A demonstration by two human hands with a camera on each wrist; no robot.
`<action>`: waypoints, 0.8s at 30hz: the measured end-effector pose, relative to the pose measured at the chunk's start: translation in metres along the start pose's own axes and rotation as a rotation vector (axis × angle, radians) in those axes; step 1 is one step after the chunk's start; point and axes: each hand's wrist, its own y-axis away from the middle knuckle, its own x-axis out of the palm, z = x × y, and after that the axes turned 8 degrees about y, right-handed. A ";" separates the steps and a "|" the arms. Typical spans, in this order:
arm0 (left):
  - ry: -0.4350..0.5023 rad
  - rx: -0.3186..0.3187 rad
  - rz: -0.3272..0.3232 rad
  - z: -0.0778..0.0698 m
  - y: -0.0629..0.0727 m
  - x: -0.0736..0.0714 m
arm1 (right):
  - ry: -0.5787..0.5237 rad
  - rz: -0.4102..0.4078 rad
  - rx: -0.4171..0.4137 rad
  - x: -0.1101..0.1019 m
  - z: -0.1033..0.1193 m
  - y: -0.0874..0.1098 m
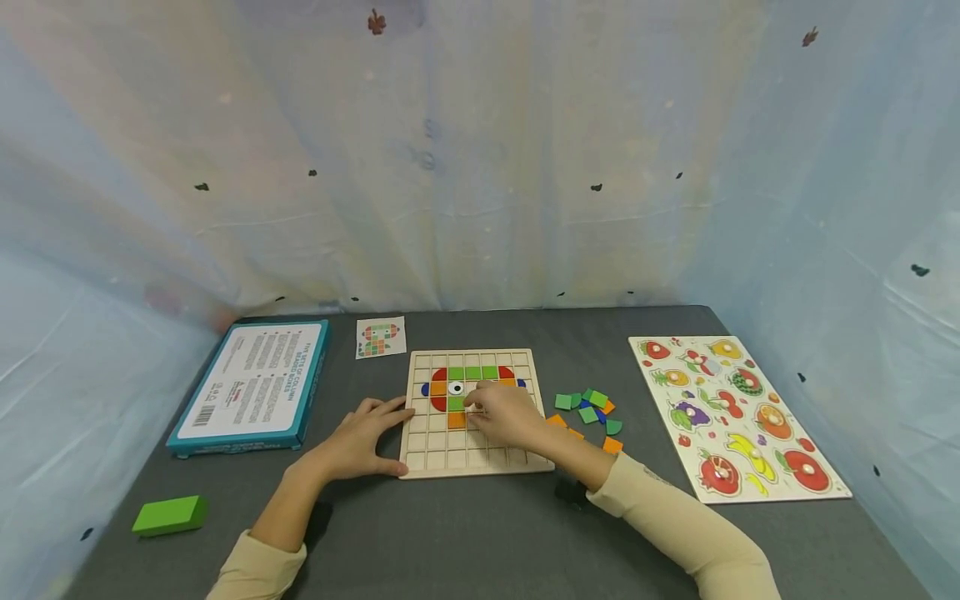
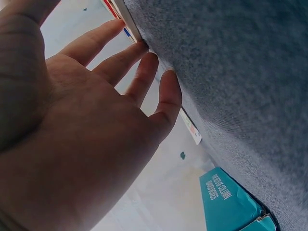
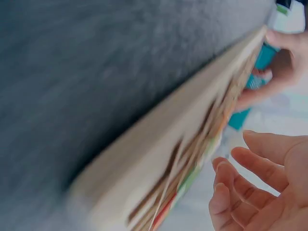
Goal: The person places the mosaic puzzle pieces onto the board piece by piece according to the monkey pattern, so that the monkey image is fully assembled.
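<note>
The right hand (image 1: 510, 414), bent over the grid board (image 1: 425, 457), its grip impossible to tell, could skew laid tiles (image 1: 472, 372) by brushing them

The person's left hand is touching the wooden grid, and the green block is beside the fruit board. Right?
Not quite. The green block isn't beside the fruit board: the head view shows it nearer the teal box. The left hand does touch the wooden grid.

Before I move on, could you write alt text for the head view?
A person's right hand is over a gridded wooden board partly filled with colored tiles; the left hand touches its left edge. Loose tiles and a fruit-picture board lie right; a teal box lies left.
</note>
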 end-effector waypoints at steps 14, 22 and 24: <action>0.011 -0.008 -0.002 -0.002 0.001 0.000 | -0.224 -0.051 0.393 -0.038 -0.133 0.103; -0.001 -0.009 -0.003 0.001 0.001 0.001 | -0.387 0.048 0.348 -0.042 -0.156 0.122; -0.004 -0.009 -0.005 0.001 0.001 0.001 | -0.386 0.053 0.324 -0.040 -0.155 0.120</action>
